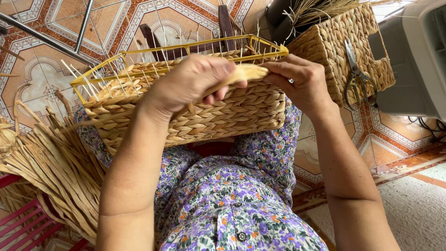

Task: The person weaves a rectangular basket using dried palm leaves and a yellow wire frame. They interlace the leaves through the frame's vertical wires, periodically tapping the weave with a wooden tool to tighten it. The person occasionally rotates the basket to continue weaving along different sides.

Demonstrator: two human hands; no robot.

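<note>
1. The flat straw strand [244, 73] lies across the top edge of the half-woven basket [209, 114], long axis running left to right — stretched between both hands.
2. Left hand [190, 83] sits over the rim, fingers [218, 95] curled down and pressed on the strand's near end.
3. Right hand [302, 81] is at the strand's other end, fingertips pinching it tight — thumb side hidden.
4. The basket rests on the lap, its yellow wire frame [186, 49] rising behind.
5. Loose straw bundle [51, 172] lies left; finished basket [339, 42] with scissors [357, 76] lies right.
</note>
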